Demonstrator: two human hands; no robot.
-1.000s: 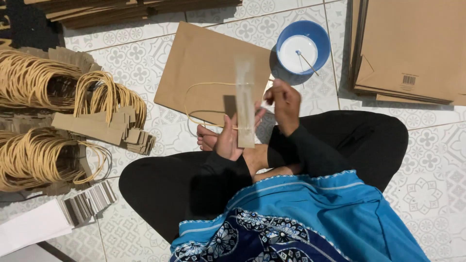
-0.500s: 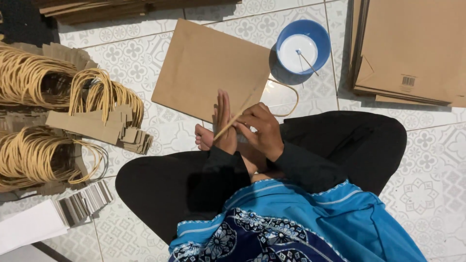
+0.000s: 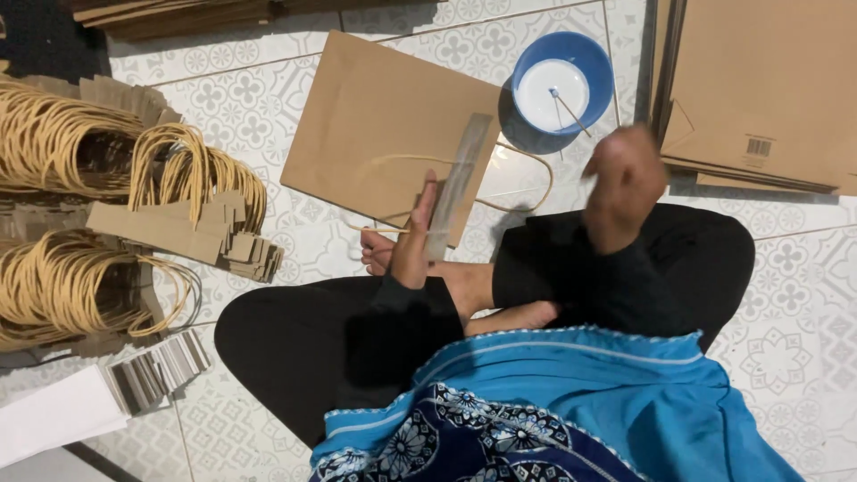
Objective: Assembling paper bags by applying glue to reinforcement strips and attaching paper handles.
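Now, left hand: pinches paper strip with twine handle, above brown bag.
Right hand: blurred, grip unclear, near glue bowl.
Risk: strip could slip; one-handed hold.

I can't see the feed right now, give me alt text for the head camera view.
A person sitting cross-legged on a tiled floor holds a paper strip with a twine handle in the left hand, above a flat brown paper bag. The blurred right hand is raised near a blue bowl.
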